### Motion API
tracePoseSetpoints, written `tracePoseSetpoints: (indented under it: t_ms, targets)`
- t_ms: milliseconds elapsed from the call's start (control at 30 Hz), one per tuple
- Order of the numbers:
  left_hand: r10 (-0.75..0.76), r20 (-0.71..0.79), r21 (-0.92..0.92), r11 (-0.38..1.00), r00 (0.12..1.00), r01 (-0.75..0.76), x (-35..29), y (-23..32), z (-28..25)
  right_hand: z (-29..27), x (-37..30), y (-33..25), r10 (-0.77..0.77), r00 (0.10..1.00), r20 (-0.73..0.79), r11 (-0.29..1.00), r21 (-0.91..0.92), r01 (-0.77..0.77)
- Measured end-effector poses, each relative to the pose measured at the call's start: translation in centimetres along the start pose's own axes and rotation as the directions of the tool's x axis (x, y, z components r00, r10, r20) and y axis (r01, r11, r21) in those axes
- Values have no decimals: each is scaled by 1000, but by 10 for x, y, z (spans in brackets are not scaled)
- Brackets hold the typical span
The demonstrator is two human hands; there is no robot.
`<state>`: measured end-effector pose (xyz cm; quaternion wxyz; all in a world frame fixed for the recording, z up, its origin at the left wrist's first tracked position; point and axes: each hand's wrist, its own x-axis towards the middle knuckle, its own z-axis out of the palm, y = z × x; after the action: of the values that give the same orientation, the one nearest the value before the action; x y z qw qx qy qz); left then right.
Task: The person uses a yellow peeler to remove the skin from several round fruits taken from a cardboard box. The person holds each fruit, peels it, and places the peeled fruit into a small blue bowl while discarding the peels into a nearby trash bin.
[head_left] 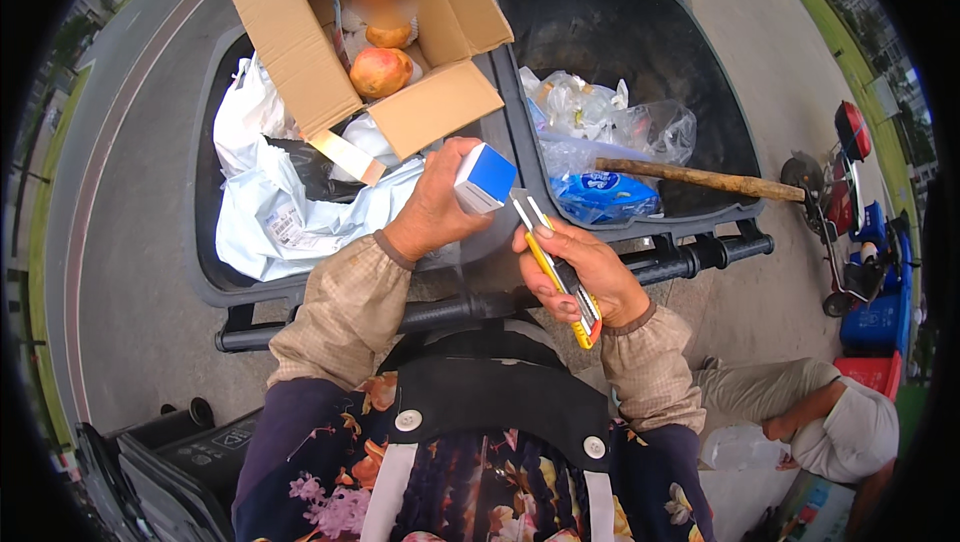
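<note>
My left hand (432, 204) is closed around a small blue-and-white box (488, 179), with its blue end turned up. In my right hand (585, 277) is a yellow utility knife (562, 277), its blade extended and pointing at the box's lower corner. Blade and box are very close; whether they touch I cannot tell. Behind my left hand, a cardboard box (290, 42) with its flaps spread rests on the left bin, holding reddish-yellow round fruit (381, 73). White plastic bags (265, 207) fill the bin below it.
The right black bin (620, 32) holds clear plastic bags (600, 112), a blue package (605, 197) and a wooden stick (700, 177) lying across its rim. A person (830, 422) sits at lower right. A red scooter (845, 202) stands beyond, and dark bins (180, 462) at lower left.
</note>
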<state>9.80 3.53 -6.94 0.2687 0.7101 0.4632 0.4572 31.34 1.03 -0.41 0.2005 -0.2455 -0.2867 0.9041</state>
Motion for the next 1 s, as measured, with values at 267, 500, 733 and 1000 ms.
tracePoseSetpoints:
  t_ms: [267,500,733,1000]
  targets:
    - [172,160,-44,985,972,-167,6,3,-8,-7,0,-9,192,979,64,981,25,-194]
    - [310,212,33,945,927,-324,-1,4,-1,25,14,18,-341,658,671,755,613,-233]
    - [-273,-157,-242,942,949,231,5,-12,-20,-9,45,-15,-445,892,73,887,172,429]
    - [-191,-79,-305,939,978,159,4,-10,-17,-3,69,-3,-572,793,-209,787,-415,458]
